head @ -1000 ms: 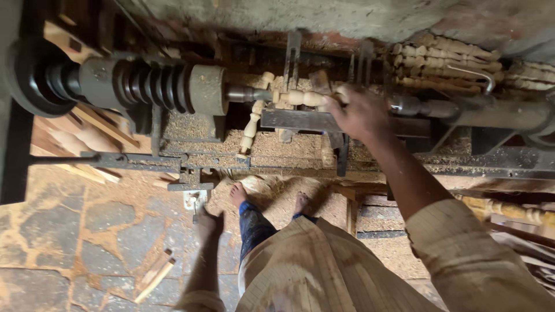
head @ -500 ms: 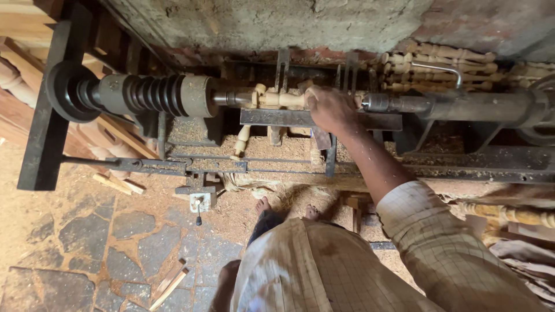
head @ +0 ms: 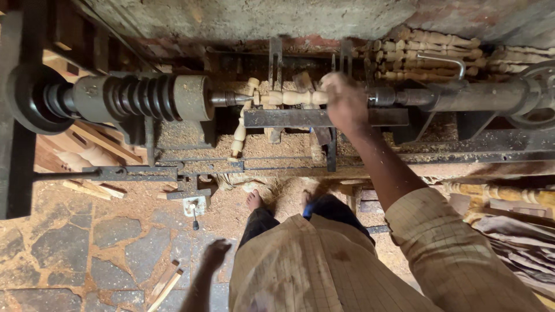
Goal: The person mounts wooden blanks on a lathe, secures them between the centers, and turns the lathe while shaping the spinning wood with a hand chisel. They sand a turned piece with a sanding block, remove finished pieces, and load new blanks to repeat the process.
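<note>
Gripping the turned spindle [head: 289, 97] at its tailstock end with my right hand [head: 345, 103], mounted between lathe centres; left hand [head: 215, 254] hangs empty. Risk: loosened hold could drop it onto the tool rest [head: 289, 118].

Tool rest [head: 300, 117] and wall [head: 248, 20] hem the mounted spindle [head: 289, 97].
</note>
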